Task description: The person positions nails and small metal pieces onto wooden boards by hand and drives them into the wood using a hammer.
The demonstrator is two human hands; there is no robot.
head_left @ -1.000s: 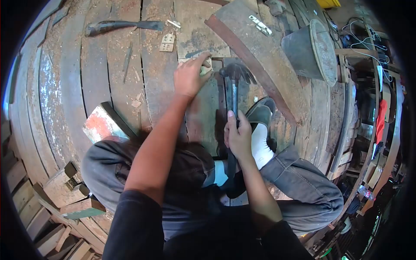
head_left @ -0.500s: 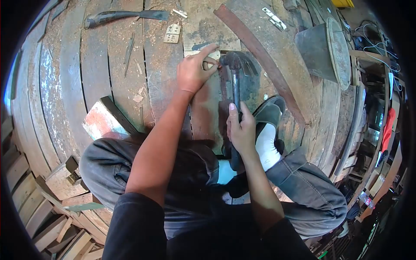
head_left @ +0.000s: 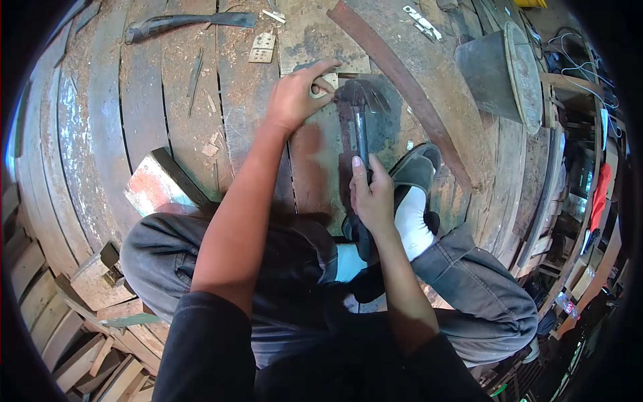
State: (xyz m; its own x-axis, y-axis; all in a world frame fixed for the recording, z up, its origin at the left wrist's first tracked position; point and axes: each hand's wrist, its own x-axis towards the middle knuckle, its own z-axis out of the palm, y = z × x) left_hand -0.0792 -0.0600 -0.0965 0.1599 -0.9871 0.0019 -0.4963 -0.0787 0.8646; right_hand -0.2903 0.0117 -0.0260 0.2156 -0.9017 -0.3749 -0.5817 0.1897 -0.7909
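Thumb and forefinger of my left hand are pinched together over a pale plate on a wooden board; whatever sits between the fingertips is too small to make out. My right hand is wrapped around the handle of a claw hammer. The hammer's dark head lies just right of my left fingertips, its claw pointing right. A pale rectangular plate with holes rests on the planks beyond my left hand.
A long rusty metal strip curves along the right, near a metal bucket lying tilted. A dark-handled tool and a metal hasp-like piece lie at the far side. A painted wood block stands by my left knee.
The hammer head appears slightly lower, close beside my left fingertips. My left hand keeps its pinch, and the whole view has shifted slightly.
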